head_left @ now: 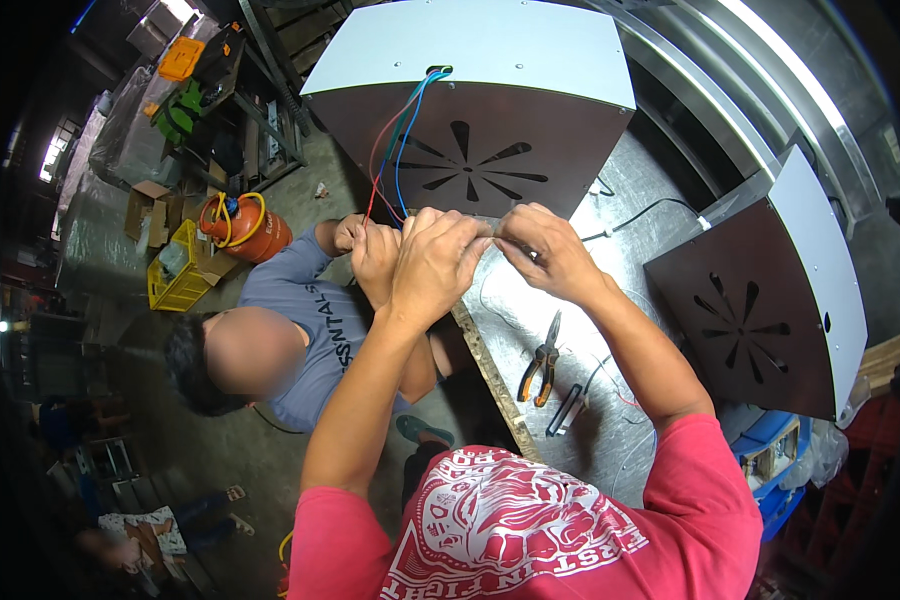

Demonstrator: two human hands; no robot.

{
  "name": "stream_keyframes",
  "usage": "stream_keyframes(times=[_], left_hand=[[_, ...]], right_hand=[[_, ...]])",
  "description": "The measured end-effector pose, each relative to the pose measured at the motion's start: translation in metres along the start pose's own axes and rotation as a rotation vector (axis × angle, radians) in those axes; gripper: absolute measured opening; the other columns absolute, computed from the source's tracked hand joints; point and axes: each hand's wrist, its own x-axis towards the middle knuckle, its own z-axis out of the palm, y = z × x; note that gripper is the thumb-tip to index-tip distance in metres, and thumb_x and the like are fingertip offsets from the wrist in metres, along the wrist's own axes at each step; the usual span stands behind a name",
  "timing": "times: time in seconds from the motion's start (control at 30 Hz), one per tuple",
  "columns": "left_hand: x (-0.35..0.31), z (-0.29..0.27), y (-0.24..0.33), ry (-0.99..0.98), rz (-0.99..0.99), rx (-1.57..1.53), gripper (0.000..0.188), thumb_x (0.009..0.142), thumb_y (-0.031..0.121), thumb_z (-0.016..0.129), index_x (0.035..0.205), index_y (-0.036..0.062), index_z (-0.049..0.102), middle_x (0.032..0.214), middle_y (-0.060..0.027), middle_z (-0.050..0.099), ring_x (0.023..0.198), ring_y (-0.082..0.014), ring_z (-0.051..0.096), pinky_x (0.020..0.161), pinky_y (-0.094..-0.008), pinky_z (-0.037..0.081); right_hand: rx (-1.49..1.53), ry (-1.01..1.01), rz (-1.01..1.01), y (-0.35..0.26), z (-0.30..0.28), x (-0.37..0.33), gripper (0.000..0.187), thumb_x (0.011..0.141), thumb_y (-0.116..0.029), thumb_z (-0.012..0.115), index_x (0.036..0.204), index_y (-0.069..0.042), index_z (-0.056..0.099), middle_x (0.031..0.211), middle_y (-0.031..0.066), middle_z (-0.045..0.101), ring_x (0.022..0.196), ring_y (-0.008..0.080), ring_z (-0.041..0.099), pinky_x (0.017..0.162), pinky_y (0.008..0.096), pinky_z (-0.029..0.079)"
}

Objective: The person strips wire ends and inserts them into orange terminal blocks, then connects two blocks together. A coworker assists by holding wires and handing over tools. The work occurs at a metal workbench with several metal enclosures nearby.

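Note:
Both my hands are raised in front of a dark brown box [560, 150] with a pale top and a petal-shaped vent. Red, blue and green wires [400, 165] hang from a hole in its upper panel. The blue wire runs down behind my left hand [432, 262], whose fingers are closed in a pinch. Close beside it, my right hand [552, 252] also pinches, its fingertips nearly meeting the left ones. What lies between the fingertips is too thin to make out. A co-worker's hands [373, 262] hold the red wire just left of mine.
On the metal tabletop [500, 340] lie orange-handled pliers [542, 365] and a dark narrow tool [566, 410]. A second vented box [745, 325] stands at the right. The co-worker [315, 330] is close on the left, near an orange gas cylinder [255, 235] and a yellow crate [177, 275].

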Motion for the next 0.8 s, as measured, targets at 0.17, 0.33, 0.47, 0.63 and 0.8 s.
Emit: stream_keyframes(times=[0.17, 0.33, 0.47, 0.63, 0.8], left_hand=[[0.003, -0.002, 0.002, -0.010, 0.028, 0.042, 0.014, 0.084, 0.012, 0.077, 0.098, 0.0090, 0.074, 0.090, -0.0043, 0.070, 0.089, -0.0261, 0.059, 0.081, -0.0400, 0.043], [0.002, -0.002, 0.001, -0.011, 0.014, 0.007, 0.012, 0.087, 0.012, 0.074, 0.098, 0.0085, 0.073, 0.092, -0.0054, 0.070, 0.091, -0.0270, 0.061, 0.084, -0.0405, 0.044], [-0.002, -0.011, -0.009, 0.022, -0.046, -0.113, 0.011, 0.090, 0.012, 0.071, 0.099, 0.0074, 0.073, 0.093, -0.0072, 0.071, 0.091, -0.0292, 0.061, 0.085, -0.0412, 0.047], [-0.008, -0.013, -0.019, 0.049, -0.086, -0.139, 0.015, 0.091, 0.010, 0.068, 0.104, 0.0069, 0.075, 0.096, -0.0085, 0.072, 0.092, -0.0303, 0.065, 0.086, -0.0405, 0.049], [-0.011, -0.014, -0.023, 0.103, -0.065, -0.097, 0.015, 0.092, 0.010, 0.068, 0.105, 0.0066, 0.075, 0.097, -0.0094, 0.073, 0.090, -0.0299, 0.067, 0.084, -0.0399, 0.050]], right_hand=[[0.427, -0.111, 0.509, -0.002, 0.001, -0.010, 0.016, 0.096, -0.014, 0.069, 0.091, 0.000, 0.063, 0.086, 0.0039, 0.063, 0.076, 0.0149, 0.060, 0.068, 0.0330, 0.048], [0.883, -0.092, 0.616, 0.012, 0.014, -0.016, 0.021, 0.094, -0.017, 0.072, 0.103, 0.000, 0.065, 0.100, 0.0042, 0.066, 0.084, 0.0121, 0.060, 0.073, 0.0295, 0.051], [0.550, 0.177, 0.454, 0.021, 0.028, -0.026, 0.048, 0.090, -0.022, 0.077, 0.127, 0.000, 0.059, 0.118, 0.0102, 0.064, 0.095, 0.0160, 0.060, 0.084, 0.0306, 0.052], [0.517, 0.110, 0.571, 0.011, 0.072, -0.033, 0.093, 0.077, -0.026, 0.090, 0.152, -0.002, 0.040, 0.142, 0.0134, 0.053, 0.104, 0.0169, 0.056, 0.089, 0.0314, 0.051], [0.644, 0.220, 0.609, 0.009, 0.106, -0.023, 0.055, 0.088, -0.020, 0.077, 0.135, 0.001, 0.057, 0.119, 0.0107, 0.068, 0.096, 0.0159, 0.064, 0.083, 0.0300, 0.053]])
